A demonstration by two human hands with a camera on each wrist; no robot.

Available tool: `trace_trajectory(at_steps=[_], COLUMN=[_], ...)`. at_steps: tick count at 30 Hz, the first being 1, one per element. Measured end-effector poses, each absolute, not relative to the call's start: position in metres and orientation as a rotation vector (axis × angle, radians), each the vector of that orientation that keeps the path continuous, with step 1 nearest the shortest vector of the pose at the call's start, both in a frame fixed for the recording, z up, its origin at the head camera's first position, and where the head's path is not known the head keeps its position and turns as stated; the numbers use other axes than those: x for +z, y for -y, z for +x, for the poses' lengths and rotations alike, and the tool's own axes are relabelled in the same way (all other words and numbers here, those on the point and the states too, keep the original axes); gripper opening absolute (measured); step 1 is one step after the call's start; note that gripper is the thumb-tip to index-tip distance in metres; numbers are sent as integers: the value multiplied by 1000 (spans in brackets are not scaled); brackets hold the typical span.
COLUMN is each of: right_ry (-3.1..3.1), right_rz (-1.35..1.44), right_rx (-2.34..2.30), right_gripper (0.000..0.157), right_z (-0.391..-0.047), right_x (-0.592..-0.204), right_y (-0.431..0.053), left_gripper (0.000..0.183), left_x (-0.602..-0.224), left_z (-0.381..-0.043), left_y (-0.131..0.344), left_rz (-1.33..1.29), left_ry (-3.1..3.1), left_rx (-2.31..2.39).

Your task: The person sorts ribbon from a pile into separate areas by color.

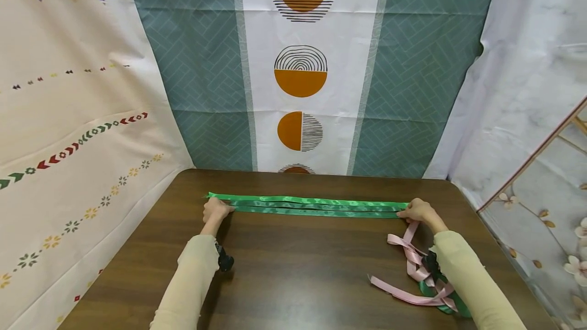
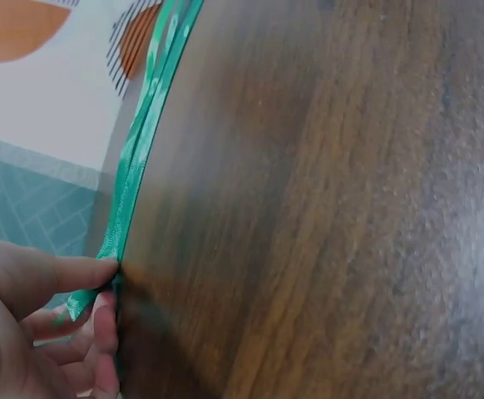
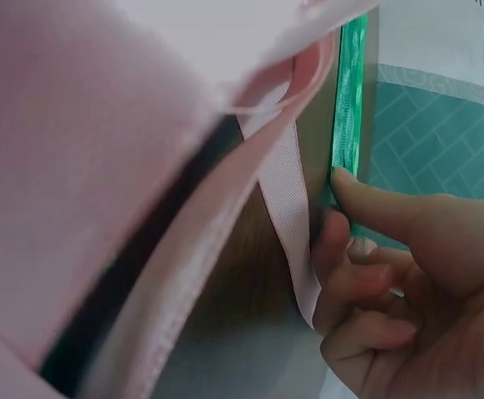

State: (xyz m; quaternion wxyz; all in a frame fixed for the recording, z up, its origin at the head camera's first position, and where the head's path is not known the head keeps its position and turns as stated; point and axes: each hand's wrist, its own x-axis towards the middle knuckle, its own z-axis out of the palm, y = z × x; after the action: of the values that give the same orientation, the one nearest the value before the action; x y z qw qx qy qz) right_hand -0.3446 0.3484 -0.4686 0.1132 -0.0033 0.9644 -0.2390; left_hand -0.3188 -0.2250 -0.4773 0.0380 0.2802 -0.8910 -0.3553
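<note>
Green ribbon held straight over a brown table

The ribbon runs left to right in three strips, near the table's far edge. The left hand pinches its left end, and the right hand pinches its right end. Pink ribbon lies loosely at the near right, by the right arm. The table has wood lines and a soft shine in the near middle. Teal and white cloth with orange circles hangs at the far side. Cream cloth hangs left, white cloth right.
</note>
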Motion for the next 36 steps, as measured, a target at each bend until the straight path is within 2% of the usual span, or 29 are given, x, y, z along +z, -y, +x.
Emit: trace_trajectory(at_steps=[5,9,14,22,30,36], right_ry=[-2853,-2857,-2873,-2893,-2917,-2957], right_rz=[145,264,313,266,170,57], right_rx=[-609,-591,-633,-660,-750,-785], right_gripper=[40,48,48,51,37,37], right_z=[-336,-331,-328,-331,-331,-331], right_x=[-458,-453,-452,-448,-450,-446], right_y=[-348,-350,-355,-358,-356,-354], left_gripper=[33,42,41,36,35,34], left_x=[-480,-480,-479,-475,-471,-471], left_z=[-319,-318,-315,-315,-312,-310], left_y=[225,230,238,240,240,242], left_rz=[940,981,1001,981,927,907], left_ry=[2692,2678,2673,2674,2678,2659], left_rx=[-1015,-967,-977,-1014,-1030,-1050])
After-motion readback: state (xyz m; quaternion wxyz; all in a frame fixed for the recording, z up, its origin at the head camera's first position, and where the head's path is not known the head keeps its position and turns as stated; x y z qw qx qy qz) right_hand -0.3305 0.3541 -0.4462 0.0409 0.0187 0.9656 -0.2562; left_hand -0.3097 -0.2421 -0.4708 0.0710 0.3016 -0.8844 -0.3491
